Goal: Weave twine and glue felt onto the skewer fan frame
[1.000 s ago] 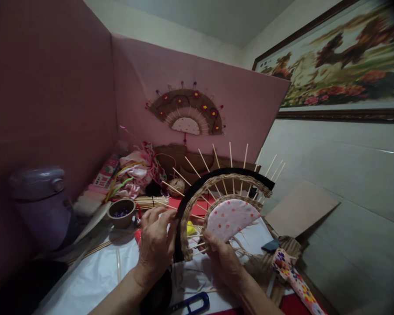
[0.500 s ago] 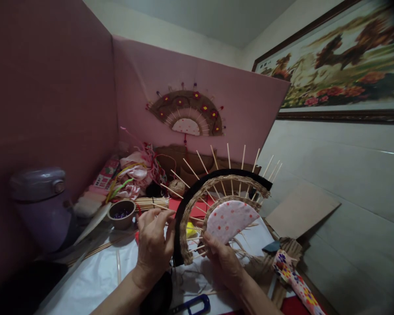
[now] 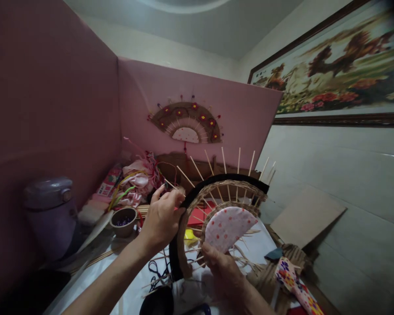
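A half-round woven craft fan (image 3: 230, 227) is held up in front of me. Its core is white cloth with red dots, bordered by braided tan cord. Thin wooden sticks radiate outward past a second tan band and a black outer band (image 3: 225, 177). My right hand (image 3: 225, 269) grips the fan at the lower edge of the core, thumb in front and the other fingers behind. At the fan's left side, my left hand (image 3: 164, 216) is closed, its fingertips pinching around the black band and a stick; the exact contact is partly hidden.
A finished-looking fan (image 3: 185, 120) hangs on the pink board. Left are a purple flask (image 3: 49, 218), a bowl of dark beads (image 3: 124, 221) and a pile of yarn (image 3: 138, 175). Right lie cardboard (image 3: 307, 216) and a flower-patterned object (image 3: 290, 275). Black cord (image 3: 159, 273) lies below my left hand.
My left hand has moved up along the fan's left edge, past the lower sticks. My right hand keeps its hold. The view has tilted up a little.
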Action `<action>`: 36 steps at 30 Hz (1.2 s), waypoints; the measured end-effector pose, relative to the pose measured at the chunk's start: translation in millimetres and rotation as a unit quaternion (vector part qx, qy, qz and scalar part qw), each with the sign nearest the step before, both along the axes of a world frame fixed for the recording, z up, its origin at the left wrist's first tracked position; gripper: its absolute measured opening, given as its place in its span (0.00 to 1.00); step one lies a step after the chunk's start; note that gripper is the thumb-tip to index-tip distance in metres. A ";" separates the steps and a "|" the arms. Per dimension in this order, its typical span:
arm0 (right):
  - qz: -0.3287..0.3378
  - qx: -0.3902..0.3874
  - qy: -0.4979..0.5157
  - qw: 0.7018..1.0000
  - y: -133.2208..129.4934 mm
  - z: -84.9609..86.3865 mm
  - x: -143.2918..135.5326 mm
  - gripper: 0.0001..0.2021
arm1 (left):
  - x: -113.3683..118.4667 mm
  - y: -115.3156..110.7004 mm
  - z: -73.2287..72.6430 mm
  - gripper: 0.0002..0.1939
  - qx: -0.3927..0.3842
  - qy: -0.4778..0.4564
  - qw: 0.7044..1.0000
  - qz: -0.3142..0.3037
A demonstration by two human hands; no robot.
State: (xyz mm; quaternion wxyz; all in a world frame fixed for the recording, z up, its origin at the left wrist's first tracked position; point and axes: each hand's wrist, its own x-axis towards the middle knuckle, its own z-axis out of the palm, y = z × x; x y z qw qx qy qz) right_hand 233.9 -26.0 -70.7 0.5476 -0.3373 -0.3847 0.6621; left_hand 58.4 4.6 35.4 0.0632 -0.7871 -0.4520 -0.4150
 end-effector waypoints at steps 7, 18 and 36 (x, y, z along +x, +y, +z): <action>0.013 0.007 -0.015 1.000 -2.6 9.4 -0.8 0.15 | -11.9 13.0 -1.7 0.11 -0.036 -0.007 0.999 -0.033; -0.015 -0.017 -0.002 1.000 0.9 2.2 -0.1 0.19 | -19.7 22.6 -7.4 0.09 -0.041 -0.017 0.998 -0.039; -0.194 -0.048 0.127 0.971 18.7 10.1 8.4 0.13 | -16.2 -43.3 -47.5 0.06 -0.196 -0.252 0.946 -0.050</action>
